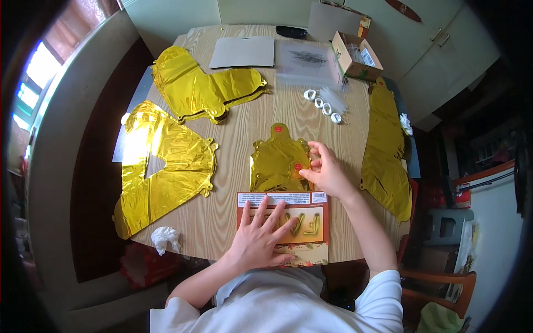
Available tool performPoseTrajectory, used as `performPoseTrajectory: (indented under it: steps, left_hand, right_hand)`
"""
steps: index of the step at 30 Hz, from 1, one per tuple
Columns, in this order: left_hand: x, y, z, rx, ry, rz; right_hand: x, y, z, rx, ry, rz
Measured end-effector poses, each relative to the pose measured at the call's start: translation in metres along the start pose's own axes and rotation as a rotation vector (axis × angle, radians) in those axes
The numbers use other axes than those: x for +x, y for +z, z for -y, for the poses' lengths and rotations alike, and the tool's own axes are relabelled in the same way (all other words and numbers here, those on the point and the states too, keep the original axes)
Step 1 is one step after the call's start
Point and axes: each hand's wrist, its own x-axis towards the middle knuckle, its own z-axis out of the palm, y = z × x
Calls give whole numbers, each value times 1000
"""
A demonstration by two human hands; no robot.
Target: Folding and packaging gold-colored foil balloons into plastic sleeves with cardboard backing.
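My left hand (pixel 262 234) lies flat, fingers spread, on a printed cardboard package (pixel 321 251) in orange and cream at the table's near edge. Just beyond it a folded gold foil balloon (pixel 276 158) lies flat, its lower end meeting or passing under the package; I cannot tell which. One red round sticker (pixel 278 129) is on its top tab, another red sticker (pixel 298 166) near its right side. My right hand (pixel 330 173) is at the balloon's right edge, thumb beside the lower sticker and index finger by the upper right corner, fingers apart.
Flat gold foil balloons lie at the far left (pixel 186 83), near left (pixel 166 172) and right edge (pixel 385 147). White ribbon rolls (pixel 318 103), a clear plastic sheet (pixel 302 64), grey card (pixel 242 52) and cardboard box (pixel 363 69) sit farther back. Crumpled tissue (pixel 165 240) lies near left.
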Motion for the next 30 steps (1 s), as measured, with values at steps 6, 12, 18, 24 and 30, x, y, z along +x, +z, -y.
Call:
performPoseTrajectory:
  steps: [6, 12, 18, 24, 30]
  left_hand:
    - [1, 0, 0, 5, 5, -5]
    - [0, 2, 0, 3, 1, -18]
    - [0, 4, 1, 30, 8, 2]
    - [0, 3, 0, 33, 7, 3]
    - [-1, 4, 0, 26, 5, -4]
  right_hand:
    - [6, -4, 13, -196, 51, 43]
    - [6, 7, 13, -357, -47, -17]
    - [6, 11, 20, -342, -93, -73]
    - [22, 3, 5, 136, 121, 65]
    - [23, 1, -9, 268, -21, 173]
